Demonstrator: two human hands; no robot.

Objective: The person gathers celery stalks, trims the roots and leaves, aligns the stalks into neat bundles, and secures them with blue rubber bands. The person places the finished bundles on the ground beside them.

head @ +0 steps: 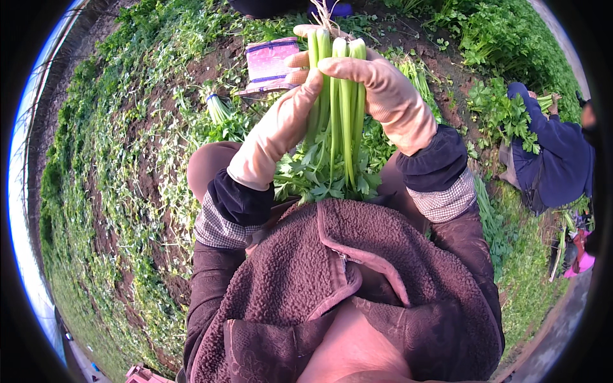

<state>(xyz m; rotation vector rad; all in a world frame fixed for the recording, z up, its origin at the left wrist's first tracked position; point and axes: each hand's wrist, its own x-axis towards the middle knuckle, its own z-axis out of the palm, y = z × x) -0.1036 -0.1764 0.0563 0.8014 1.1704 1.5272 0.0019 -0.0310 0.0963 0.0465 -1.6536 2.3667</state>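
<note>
Both gloved hands hold a bunch of celery (345, 103) up before me, its pale roots at the top and its leaves hanging toward my lap. My left hand (282, 122) grips the left side of the stalks, thumb in front and fingers behind. My right hand (392, 98) wraps the right side, its thumb laid across the front near the root end. Leaves at the bottom rest against my brown fleece vest. Beyond my left hand, a pink printed packet (271, 64) with blue edges lies on the ground.
A celery bunch tied with a blue band (218, 109) lies to the left among leaves. More cut celery (416, 76) lies beyond my right hand. At right, a person in dark blue clothing (550, 153) handles celery. Standing celery plants (507, 38) grow at the upper right.
</note>
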